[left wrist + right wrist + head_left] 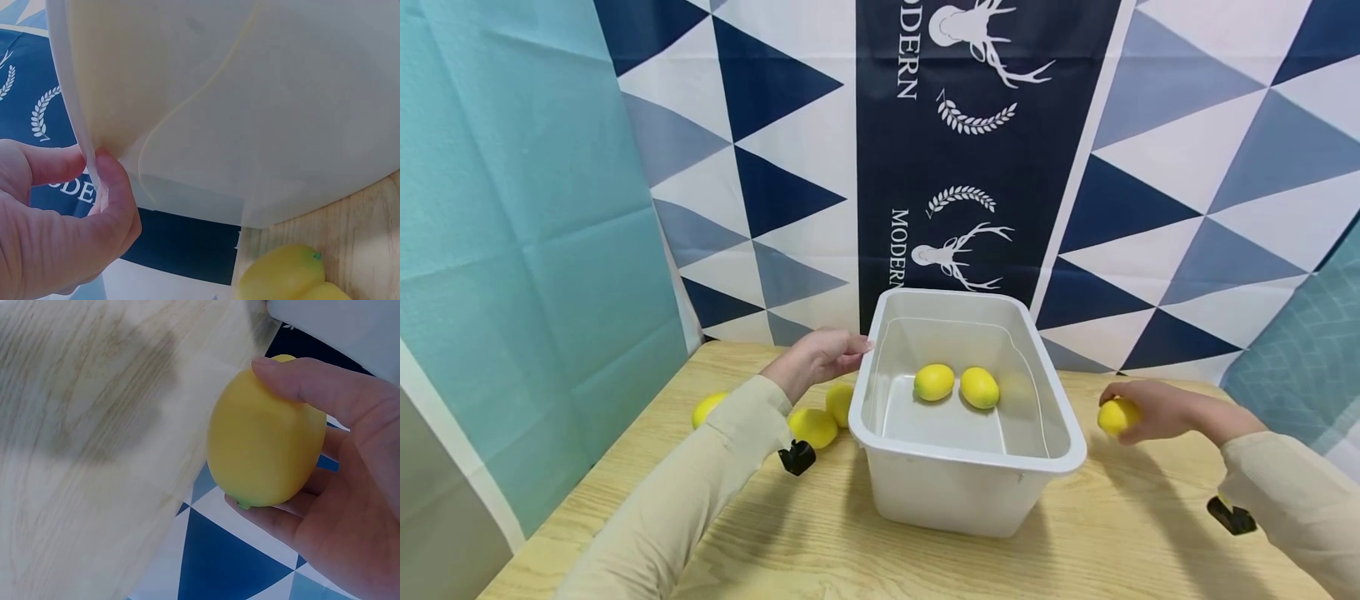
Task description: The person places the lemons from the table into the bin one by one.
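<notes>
The left hand [827, 357] has thumb and fingers pinching the left rim of the pale bin [951, 492], which stands on the wooden table [805, 542]. Over to the right, apart from the bin, the right hand [1168, 410] has a lemon [1116, 416] firmly in its grasp, thumb one side, fingers the other! Inside the bin, two lemons [934, 382] lie just beside each other. Out left, three more lemons [813, 427]: two near the bin's left wall, one farther left, partly hidden by the left sleeve [700, 467]. Behind it all, a triangle-patterned curtain [782, 92]!
</notes>
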Action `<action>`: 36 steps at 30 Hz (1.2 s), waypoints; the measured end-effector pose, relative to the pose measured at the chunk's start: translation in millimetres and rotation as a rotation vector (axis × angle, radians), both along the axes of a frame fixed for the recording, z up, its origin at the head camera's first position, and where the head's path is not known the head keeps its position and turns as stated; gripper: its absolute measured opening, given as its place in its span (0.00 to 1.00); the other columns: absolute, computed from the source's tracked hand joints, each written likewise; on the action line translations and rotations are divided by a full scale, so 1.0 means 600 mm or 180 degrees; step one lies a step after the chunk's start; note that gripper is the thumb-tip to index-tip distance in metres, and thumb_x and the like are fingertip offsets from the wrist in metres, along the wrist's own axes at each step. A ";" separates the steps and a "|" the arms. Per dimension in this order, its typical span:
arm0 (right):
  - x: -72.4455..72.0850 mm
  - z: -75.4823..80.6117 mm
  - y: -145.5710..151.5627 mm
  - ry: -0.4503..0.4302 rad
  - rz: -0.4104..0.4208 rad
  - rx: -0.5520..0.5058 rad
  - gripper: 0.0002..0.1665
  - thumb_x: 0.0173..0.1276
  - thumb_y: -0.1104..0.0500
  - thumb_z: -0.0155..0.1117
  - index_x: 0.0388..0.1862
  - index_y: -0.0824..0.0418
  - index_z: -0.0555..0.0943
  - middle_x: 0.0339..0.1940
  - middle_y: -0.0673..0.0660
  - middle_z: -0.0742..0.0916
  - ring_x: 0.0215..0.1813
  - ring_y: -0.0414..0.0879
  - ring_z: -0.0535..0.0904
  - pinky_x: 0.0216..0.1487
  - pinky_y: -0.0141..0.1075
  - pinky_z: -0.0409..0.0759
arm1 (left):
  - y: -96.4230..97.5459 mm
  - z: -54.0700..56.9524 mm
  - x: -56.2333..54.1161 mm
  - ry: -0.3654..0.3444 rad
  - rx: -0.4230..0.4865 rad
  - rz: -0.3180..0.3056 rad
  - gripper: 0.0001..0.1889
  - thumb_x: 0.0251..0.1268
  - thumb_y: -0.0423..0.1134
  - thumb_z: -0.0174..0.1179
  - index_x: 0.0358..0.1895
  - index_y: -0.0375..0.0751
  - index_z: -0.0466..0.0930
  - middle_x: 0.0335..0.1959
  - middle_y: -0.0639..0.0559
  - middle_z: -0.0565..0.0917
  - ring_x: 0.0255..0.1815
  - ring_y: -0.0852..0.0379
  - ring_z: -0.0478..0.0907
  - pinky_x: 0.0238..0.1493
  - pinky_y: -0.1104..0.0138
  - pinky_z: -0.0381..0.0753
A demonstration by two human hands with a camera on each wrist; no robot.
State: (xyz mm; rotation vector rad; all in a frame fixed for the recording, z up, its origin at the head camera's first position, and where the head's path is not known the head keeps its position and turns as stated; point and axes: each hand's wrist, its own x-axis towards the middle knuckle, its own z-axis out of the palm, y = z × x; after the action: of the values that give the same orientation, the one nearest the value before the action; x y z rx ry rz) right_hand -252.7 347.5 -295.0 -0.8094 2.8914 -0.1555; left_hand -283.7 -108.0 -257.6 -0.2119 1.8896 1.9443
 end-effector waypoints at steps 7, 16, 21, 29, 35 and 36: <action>0.000 0.006 -0.006 -0.0023 -0.0064 0.0059 0.28 0.48 0.56 0.75 0.47 0.62 0.76 0.36 0.48 0.81 0.35 0.39 0.70 0.36 0.32 0.71 | 0.001 -0.007 0.000 -0.0023 -0.0033 -0.0001 0.22 0.64 0.29 0.58 0.62 0.34 0.73 0.60 0.44 0.74 0.42 0.56 0.76 0.62 0.68 0.76; 0.000 0.032 -0.017 0.0054 -0.0086 0.0104 0.29 0.49 0.55 0.76 0.49 0.64 0.76 0.37 0.51 0.82 0.35 0.42 0.72 0.36 0.35 0.73 | 0.001 -0.003 0.003 -0.0005 0.0001 -0.0009 0.22 0.65 0.28 0.57 0.63 0.32 0.71 0.60 0.42 0.74 0.42 0.56 0.75 0.65 0.66 0.75; 0.000 0.042 -0.026 0.0119 -0.0059 0.0093 0.29 0.49 0.55 0.76 0.49 0.64 0.76 0.37 0.50 0.82 0.36 0.41 0.72 0.37 0.35 0.75 | 0.000 -0.002 0.004 0.0013 0.0002 -0.0017 0.22 0.66 0.29 0.56 0.63 0.31 0.71 0.61 0.42 0.73 0.42 0.56 0.75 0.63 0.67 0.76; -0.002 0.055 -0.038 0.0073 -0.0045 0.0095 0.29 0.49 0.56 0.76 0.49 0.63 0.76 0.38 0.51 0.82 0.37 0.42 0.73 0.39 0.37 0.76 | 0.001 -0.001 0.002 0.0000 0.0011 0.0003 0.22 0.65 0.29 0.57 0.63 0.32 0.71 0.59 0.43 0.74 0.41 0.57 0.76 0.62 0.68 0.77; -0.005 0.071 -0.049 0.0087 -0.0021 0.0144 0.29 0.49 0.56 0.77 0.48 0.64 0.76 0.37 0.49 0.82 0.37 0.42 0.72 0.39 0.37 0.76 | 0.001 0.000 0.000 0.0015 0.0003 0.0000 0.21 0.65 0.29 0.57 0.62 0.31 0.71 0.56 0.43 0.75 0.40 0.57 0.76 0.62 0.67 0.76; -0.005 0.074 -0.051 0.0099 -0.0014 0.0148 0.29 0.49 0.56 0.77 0.48 0.63 0.76 0.37 0.49 0.82 0.37 0.42 0.72 0.39 0.37 0.77 | 0.000 0.000 0.000 0.0018 0.0004 0.0004 0.21 0.66 0.29 0.57 0.62 0.31 0.71 0.57 0.43 0.75 0.40 0.57 0.77 0.62 0.67 0.76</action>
State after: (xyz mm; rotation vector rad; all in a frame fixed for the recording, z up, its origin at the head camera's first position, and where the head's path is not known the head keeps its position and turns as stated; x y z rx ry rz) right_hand -255.9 316.9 -250.5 -0.8046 2.9140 -0.0764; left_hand -283.8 -107.7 -257.8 -0.2074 1.8921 1.9488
